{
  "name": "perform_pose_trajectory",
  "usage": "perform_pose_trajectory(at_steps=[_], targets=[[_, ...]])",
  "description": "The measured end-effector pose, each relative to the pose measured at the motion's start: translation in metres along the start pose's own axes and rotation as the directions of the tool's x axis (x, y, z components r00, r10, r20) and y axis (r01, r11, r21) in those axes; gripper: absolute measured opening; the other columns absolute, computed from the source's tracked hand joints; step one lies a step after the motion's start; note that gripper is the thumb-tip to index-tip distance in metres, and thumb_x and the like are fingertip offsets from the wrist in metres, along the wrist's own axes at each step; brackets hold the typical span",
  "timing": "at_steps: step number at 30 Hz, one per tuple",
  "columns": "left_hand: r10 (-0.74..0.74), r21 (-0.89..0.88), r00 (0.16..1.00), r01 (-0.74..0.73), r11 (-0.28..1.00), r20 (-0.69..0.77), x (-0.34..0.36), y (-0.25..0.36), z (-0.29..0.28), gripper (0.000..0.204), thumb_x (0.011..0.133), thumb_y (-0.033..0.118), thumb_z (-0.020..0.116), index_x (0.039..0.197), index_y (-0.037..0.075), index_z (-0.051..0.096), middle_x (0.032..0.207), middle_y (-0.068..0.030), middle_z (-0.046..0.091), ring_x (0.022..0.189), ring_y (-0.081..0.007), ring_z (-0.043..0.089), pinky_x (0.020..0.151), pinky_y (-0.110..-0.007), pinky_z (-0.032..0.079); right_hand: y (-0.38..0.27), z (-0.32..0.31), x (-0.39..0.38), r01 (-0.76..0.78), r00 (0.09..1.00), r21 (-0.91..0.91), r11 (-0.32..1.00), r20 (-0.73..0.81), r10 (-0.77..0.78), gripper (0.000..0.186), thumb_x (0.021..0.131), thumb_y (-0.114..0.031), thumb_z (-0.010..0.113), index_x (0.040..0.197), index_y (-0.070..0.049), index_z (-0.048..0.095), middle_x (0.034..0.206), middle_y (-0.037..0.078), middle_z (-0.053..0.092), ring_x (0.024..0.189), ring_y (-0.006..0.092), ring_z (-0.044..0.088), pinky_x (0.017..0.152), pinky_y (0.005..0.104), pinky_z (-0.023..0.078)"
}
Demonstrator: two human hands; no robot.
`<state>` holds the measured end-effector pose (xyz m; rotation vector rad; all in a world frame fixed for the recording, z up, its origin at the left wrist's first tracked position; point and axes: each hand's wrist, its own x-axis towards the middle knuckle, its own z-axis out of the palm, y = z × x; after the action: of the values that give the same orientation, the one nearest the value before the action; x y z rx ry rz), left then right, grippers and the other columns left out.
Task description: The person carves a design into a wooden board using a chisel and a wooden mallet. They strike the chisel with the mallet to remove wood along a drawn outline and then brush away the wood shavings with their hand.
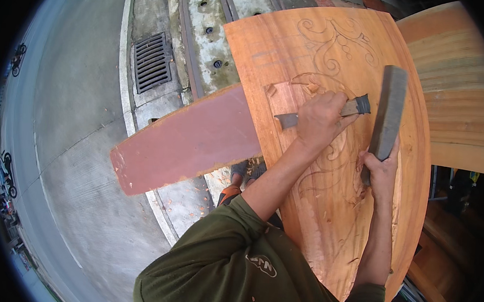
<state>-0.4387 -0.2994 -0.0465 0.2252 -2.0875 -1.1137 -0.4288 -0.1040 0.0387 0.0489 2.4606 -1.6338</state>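
My left hand (pixel 323 116) is closed round a wood chisel (pixel 287 121). Its flat blade points left, down on the panel, and the black-wrapped butt of its handle sticks out to the right. My right hand (pixel 380 169) grips the lower end of a long grey wooden mallet (pixel 391 105), a plain squared bar, held upright just right of the chisel's butt and apart from it. Under both hands lies a broad reddish-brown wood panel (pixel 364 48) with drawn scrolls and a partly cut, lighter patch. Shavings (pixel 312 89) rest by the blade.
A maroon board (pixel 190 142) sticks out to the left from beneath the panel. Another wood panel (pixel 456 86) stands at the far right. On the ground are a drain grate (pixel 152 62), a kerb and scattered chips. Motorcycles (pixel 9 173) stand along the far left.
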Motion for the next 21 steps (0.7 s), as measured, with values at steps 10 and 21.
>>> perform_pose_trajectory(at_steps=[10, 21], targets=[[0.371, -0.175, 0.893, -0.334, 0.926, 0.256, -0.06, 0.078, -0.031, 0.046, 0.079, 0.033, 0.085, 0.119, 0.014, 0.073, 0.084, -0.0033, 0.058, 0.07, -0.0207, 0.062, 0.06, -0.035, 0.048, 0.037, -0.047, -0.055, 0.03, 0.961, 0.156, 0.987, -0.277, 0.014, 0.098, 0.083, 0.004, 0.079, 0.167, -0.009, 0.03, 0.108, 0.009, 0.065, 0.08, 0.0158, 0.064, 0.072, 0.0301, 0.055], [0.153, -0.128, 0.955, -0.124, 0.984, 0.254, -0.016, 0.049, 0.034, 0.043, 0.082, 0.032, 0.088, 0.117, 0.015, 0.069, 0.085, -0.0064, 0.06, 0.075, -0.0282, 0.07, 0.064, -0.042, 0.056, -0.007, -0.163, -0.053, 0.308, 0.817, 0.05, 0.95, -0.525, -0.238, 0.061, 0.092, -0.006, 0.078, 0.145, -0.003, 0.048, 0.102, 0.011, 0.064, 0.081, 0.0184, 0.064, 0.073, 0.0334, 0.054]])
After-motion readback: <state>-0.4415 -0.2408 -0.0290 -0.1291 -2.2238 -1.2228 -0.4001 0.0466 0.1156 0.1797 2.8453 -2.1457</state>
